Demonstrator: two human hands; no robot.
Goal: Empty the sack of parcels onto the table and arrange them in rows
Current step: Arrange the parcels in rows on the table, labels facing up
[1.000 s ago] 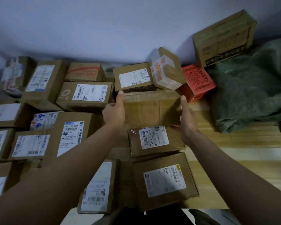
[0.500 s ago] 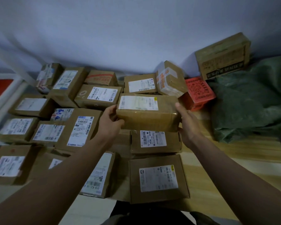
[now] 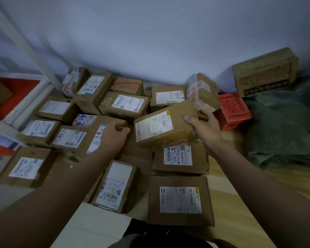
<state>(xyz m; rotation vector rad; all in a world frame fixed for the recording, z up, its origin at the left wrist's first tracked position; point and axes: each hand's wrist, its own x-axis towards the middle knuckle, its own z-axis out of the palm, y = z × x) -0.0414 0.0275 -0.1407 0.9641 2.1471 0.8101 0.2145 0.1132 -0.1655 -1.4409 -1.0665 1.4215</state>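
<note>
Right hand (image 3: 207,127) clamped on the right end of a brown parcel (image 3: 166,127), fingers over its top, thumb hidden. Parcel tilted, label up, held above the labelled boxes nearer the body. Left hand (image 3: 117,130) just beside its left edge, loosely curled, holding nothing, apart from it. Likely risk: one-handed hold on one end only, so the free end could drop and knock the boxed rows askew. Green sack (image 3: 283,129) slumped on the wooden table (image 3: 240,203) at right; contents impossible to tell. Red box (image 3: 233,110) partly covered; labels too blurred to read.
</note>
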